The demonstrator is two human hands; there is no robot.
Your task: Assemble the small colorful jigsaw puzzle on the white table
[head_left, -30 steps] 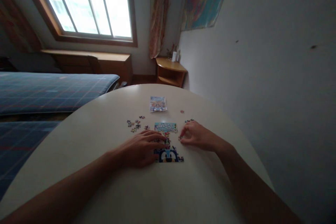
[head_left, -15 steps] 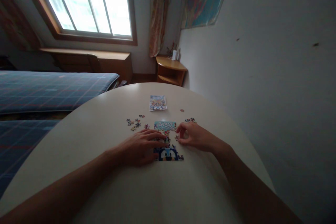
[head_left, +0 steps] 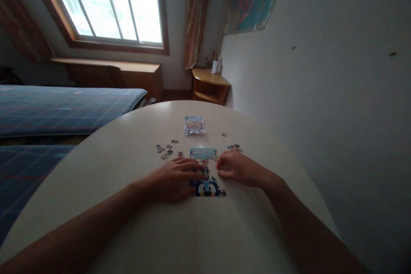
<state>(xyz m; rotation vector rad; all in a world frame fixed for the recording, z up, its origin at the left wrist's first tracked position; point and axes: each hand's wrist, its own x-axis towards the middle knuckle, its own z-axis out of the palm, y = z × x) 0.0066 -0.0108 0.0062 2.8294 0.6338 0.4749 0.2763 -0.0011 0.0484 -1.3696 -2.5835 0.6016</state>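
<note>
A partly built jigsaw puzzle (head_left: 207,188) lies on the round white table (head_left: 199,231), with a blue cartoon face at its near end and a lettered blue strip (head_left: 203,153) at its far end. My left hand (head_left: 173,180) lies flat on the puzzle's left side, fingers stretched out over the pieces. My right hand (head_left: 236,168) rests at the puzzle's right edge with its fingertips pinched together; what they hold is too small to make out. Loose pieces (head_left: 166,150) lie scattered left of the puzzle, and a few more pieces (head_left: 234,147) sit just beyond my right hand.
A small printed picture card (head_left: 194,125) lies farther back on the table. A single piece (head_left: 224,134) sits near it. Beds with blue plaid covers (head_left: 64,107) stand to the left, a wooden corner shelf (head_left: 210,85) at the back, and a white wall close on the right.
My right hand has slid a little left, closer to the puzzle's right edge, fingers staying pinched. My left hand has stayed flat on the puzzle.
</note>
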